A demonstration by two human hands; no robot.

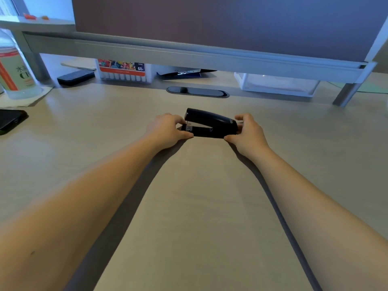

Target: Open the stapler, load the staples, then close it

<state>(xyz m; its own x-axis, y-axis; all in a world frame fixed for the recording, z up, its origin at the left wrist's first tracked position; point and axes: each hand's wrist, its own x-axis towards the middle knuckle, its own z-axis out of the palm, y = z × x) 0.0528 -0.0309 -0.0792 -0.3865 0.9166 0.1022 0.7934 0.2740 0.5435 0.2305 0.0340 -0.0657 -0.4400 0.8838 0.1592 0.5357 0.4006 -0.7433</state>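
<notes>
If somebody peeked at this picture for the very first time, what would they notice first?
First, the shiny black plastic stapler lying in the middle of the pale wooden desk, with the left hand gripping its front end and the right hand its back end. Next, two long bare arms reaching in from the bottom. Behind, under a grey shelf, stands a colourful marker box.
</notes>
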